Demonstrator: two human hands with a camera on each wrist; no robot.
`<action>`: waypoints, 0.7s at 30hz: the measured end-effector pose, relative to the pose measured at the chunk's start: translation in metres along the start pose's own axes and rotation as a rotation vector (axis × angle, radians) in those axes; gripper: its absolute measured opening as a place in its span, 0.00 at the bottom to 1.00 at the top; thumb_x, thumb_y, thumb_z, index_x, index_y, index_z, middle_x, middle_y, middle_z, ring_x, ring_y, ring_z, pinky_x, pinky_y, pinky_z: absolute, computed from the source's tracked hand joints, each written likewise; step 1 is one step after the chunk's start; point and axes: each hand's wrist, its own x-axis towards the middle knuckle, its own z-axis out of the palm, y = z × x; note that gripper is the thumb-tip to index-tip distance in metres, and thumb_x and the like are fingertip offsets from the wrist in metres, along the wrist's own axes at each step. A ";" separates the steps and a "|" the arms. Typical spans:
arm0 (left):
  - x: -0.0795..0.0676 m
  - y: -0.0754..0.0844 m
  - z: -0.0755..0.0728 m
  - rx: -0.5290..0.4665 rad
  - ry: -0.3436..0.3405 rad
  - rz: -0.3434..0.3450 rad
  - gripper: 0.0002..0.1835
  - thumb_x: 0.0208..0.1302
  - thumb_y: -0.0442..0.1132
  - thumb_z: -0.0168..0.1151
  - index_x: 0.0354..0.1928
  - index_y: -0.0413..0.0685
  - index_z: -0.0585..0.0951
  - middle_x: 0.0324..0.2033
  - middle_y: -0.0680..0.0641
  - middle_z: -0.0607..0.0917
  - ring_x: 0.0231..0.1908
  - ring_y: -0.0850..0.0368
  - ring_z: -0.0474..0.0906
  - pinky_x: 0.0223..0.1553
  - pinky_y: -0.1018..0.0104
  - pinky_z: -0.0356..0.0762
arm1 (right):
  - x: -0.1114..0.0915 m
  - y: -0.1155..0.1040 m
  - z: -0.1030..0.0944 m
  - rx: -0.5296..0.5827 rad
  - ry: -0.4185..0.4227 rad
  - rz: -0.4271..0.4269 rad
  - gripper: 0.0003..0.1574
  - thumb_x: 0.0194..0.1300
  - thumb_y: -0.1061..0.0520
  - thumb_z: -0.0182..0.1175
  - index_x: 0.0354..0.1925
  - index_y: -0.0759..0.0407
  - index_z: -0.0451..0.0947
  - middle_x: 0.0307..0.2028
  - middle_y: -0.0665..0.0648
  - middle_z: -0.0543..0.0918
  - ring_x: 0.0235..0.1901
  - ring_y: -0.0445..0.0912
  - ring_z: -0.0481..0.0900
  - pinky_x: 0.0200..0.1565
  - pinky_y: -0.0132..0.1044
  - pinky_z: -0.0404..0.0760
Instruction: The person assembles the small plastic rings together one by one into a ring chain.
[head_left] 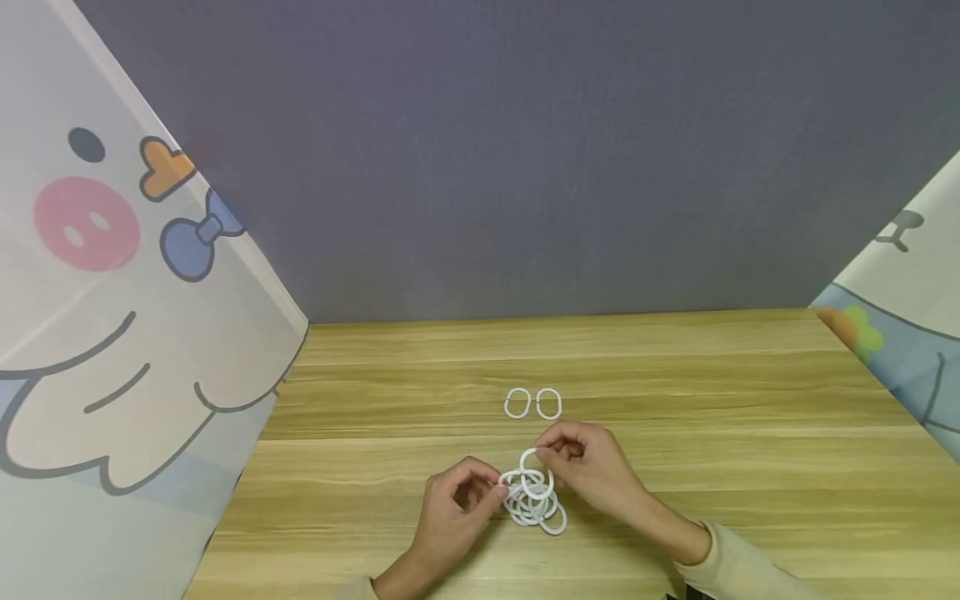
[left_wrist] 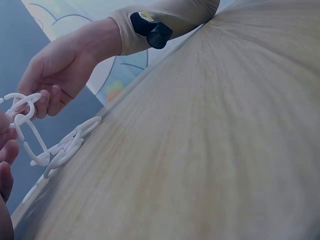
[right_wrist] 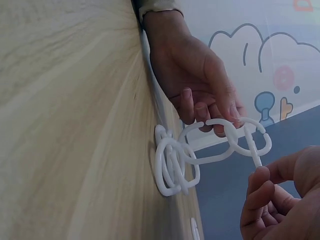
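In the head view my left hand [head_left: 452,518] pinches a white plastic C-ring between thumb and forefinger. My right hand [head_left: 596,468] pinches another white C-ring [head_left: 522,463] by its upper edge, and this ring crosses the left one. Up close in the right wrist view, the held rings loop through one another, with a linked ring [right_wrist: 212,160] hanging from them. Small gaps show in the rings. Under both hands, a heap of linked white rings [head_left: 564,523] lies on the wooden table [head_left: 360,492].
Beyond the hands, two loose white oval rings, a left one [head_left: 518,389] and a right one [head_left: 549,390], lie side by side on the table. A grey panel [head_left: 525,167] stands behind the table, with cartoon-printed walls [head_left: 247,358] at the sides.
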 end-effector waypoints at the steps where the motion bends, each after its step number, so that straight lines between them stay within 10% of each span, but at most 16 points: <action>1: 0.000 0.000 0.000 0.000 0.001 0.009 0.08 0.67 0.23 0.74 0.41 0.41 0.87 0.26 0.43 0.87 0.23 0.69 0.71 0.18 0.71 0.70 | 0.000 0.001 0.000 0.001 0.000 0.003 0.03 0.72 0.66 0.71 0.44 0.65 0.89 0.29 0.54 0.85 0.23 0.36 0.76 0.25 0.29 0.78; 21: -0.001 0.002 0.000 0.000 -0.004 -0.020 0.08 0.67 0.22 0.73 0.42 0.39 0.86 0.27 0.42 0.87 0.24 0.70 0.71 0.18 0.71 0.71 | -0.005 0.001 -0.016 0.069 0.088 0.124 0.05 0.72 0.69 0.69 0.44 0.69 0.82 0.29 0.61 0.84 0.20 0.44 0.79 0.18 0.29 0.73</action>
